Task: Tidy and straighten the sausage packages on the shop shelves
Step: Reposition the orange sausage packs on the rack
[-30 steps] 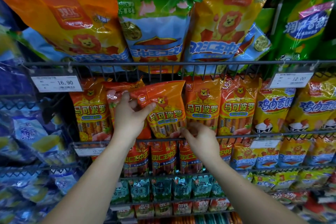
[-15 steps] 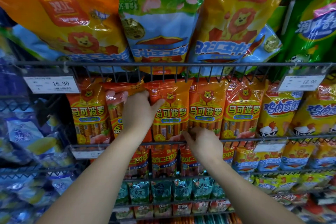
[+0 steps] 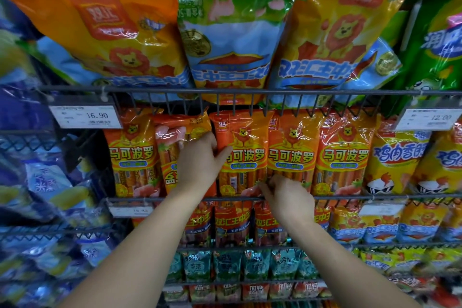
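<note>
Fingers [image 3: 271,184] of the right hand [image 3: 290,201] pinch the lower right corner of an upright orange sausage package [image 3: 246,132], while the left hand [image 3: 197,164] grips its left edge, thumb in front.

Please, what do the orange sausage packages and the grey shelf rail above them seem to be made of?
Orange sausage package: probably thin glossy plastic film, since it wrinkles and throws bright glare.
Shelf rail: looks like metal wire with a matte grey coating, made of thin, straight, rigid bars.
</note>
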Available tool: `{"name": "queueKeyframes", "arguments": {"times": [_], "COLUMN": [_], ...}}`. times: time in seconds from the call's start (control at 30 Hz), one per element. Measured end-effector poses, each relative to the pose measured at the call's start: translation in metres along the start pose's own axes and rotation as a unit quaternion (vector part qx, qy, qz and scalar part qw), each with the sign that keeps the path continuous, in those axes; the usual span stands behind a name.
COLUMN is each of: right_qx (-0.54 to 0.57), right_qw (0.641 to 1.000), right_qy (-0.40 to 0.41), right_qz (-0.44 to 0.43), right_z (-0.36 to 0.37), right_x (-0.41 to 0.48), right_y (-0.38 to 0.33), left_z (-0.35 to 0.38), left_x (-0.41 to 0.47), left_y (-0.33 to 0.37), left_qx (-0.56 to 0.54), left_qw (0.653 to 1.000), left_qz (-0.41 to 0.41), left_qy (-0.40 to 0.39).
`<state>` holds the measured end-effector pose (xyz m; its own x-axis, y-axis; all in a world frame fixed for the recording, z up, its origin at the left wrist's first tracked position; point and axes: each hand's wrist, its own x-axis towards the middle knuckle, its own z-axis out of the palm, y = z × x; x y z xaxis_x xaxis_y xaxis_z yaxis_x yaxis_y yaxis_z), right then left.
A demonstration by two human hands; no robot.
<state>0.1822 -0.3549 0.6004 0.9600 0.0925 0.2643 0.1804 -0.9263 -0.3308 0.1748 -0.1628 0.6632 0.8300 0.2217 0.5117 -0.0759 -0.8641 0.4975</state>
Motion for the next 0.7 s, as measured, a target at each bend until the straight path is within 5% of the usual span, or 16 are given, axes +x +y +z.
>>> {"name": "queueKeyframes", "arguments": {"times": [0.13, 0.33, 0.43, 0.7], "right_qx": [-0.01, 0.043, 0.045, -0.089], "right_qw": [0.995, 0.958, 0.944, 0.941], "right_qy": [0.064, 0.149, 0.141, 0.06], "right_qz": [-0.069, -0.241, -0.296, -0.321], "right_z": [-0.01, -0.021, -0.033, -0.044], "right_x": [-0.009, -0.005, 0.004, 0.034], "right_y": [-0.013, -0.063, -0.1, -0.197], "left_z": [-0.005, -0.022, -0.031, -0.037], "left_x": [-0.029, -0.059, -0.064, -0.077], "left_y": [-0.02, -0.07, -0.097, -0.133], "left_qx": [-0.084, 0.055, 0.087, 0.126], "left_qw": [0.996, 0.992, 0.987, 0.992], "left_qz": [-0.002, -0.044, -0.079, 0.005], "left_qy": [-0.017, 0.102, 0.11, 0.028]}}
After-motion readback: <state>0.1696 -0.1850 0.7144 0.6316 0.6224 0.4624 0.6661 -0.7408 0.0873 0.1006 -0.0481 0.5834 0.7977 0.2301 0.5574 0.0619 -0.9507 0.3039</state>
